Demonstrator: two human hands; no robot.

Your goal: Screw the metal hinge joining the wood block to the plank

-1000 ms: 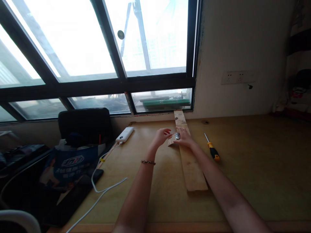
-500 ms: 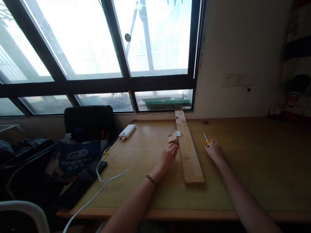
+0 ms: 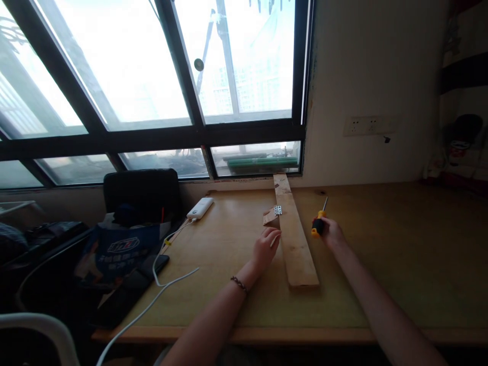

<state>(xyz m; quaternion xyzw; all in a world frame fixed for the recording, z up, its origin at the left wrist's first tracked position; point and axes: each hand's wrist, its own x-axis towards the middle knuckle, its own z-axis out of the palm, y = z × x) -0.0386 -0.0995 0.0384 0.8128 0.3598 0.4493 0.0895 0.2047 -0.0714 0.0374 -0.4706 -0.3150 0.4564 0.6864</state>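
Note:
My right hand (image 3: 332, 233) grips a yellow and black screwdriver (image 3: 317, 226) by its handle, with the metal shaft pointing up and away. Across the table lies a long wooden plank (image 3: 297, 249). At its left edge my left hand (image 3: 266, 248) rests with thumb and fingers pinched together. Whatever those fingers hold, if anything, is too small to make out. Just beyond them a metal hinge (image 3: 278, 210) sits over the join between the plank and a small wooden block (image 3: 270, 217).
A white power bank (image 3: 200, 208) with a white cable (image 3: 171, 284) lies on the table's left side. Beside the table are a blue bag (image 3: 124, 249) and a black chair (image 3: 141, 190). The window (image 3: 244, 132) and wall with sockets (image 3: 368, 125) stand behind.
My right hand has moved slightly left and lifted the screwdriver, whose handle now shows and whose tip points up rather than to the left. My left hand has stayed by the plank.

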